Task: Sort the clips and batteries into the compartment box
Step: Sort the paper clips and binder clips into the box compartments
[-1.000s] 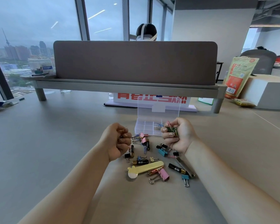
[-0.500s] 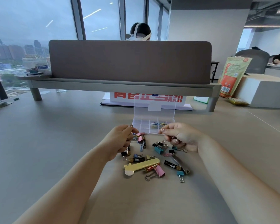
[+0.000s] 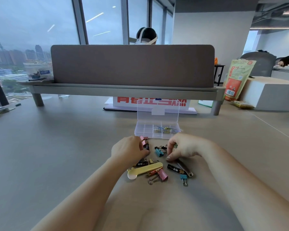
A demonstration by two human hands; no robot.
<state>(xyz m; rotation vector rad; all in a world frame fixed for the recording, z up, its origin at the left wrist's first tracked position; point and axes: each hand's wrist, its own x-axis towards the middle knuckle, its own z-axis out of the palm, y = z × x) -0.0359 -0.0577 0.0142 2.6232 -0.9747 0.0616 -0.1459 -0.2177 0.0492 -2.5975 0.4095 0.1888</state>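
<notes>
The clear compartment box (image 3: 141, 131) stands open beyond the pile, lid upright, with coloured paper clips (image 3: 163, 129) in one compartment. My left hand (image 3: 128, 150) lies palm down on the pile's left side, its fingertips on a pink binder clip (image 3: 142, 140) and a black battery (image 3: 146, 146). My right hand (image 3: 185, 147) reaches down beside a blue binder clip (image 3: 158, 152), fingers curled toward the thumb; a green bit shows under the fingers. Whether either hand grips anything is hidden. Nearer me lie a black battery (image 3: 175, 169), a red-gold battery (image 3: 154, 172), a pink clip (image 3: 163, 175) and a small blue clip (image 3: 183, 178).
A yellow clip-shaped item (image 3: 145, 170) and a metal nail clipper (image 3: 186, 170) lie in the pile. Behind the box are a red-lettered white board (image 3: 150, 104) and a raised shelf with a brown divider (image 3: 132, 65). A printed bag (image 3: 237, 79) and a white box (image 3: 270, 95) stand at right.
My right hand moved from above the box down onto the pile. My left hand dropped from a raised fist onto the pile's left side. More paper clips now lie in the box.
</notes>
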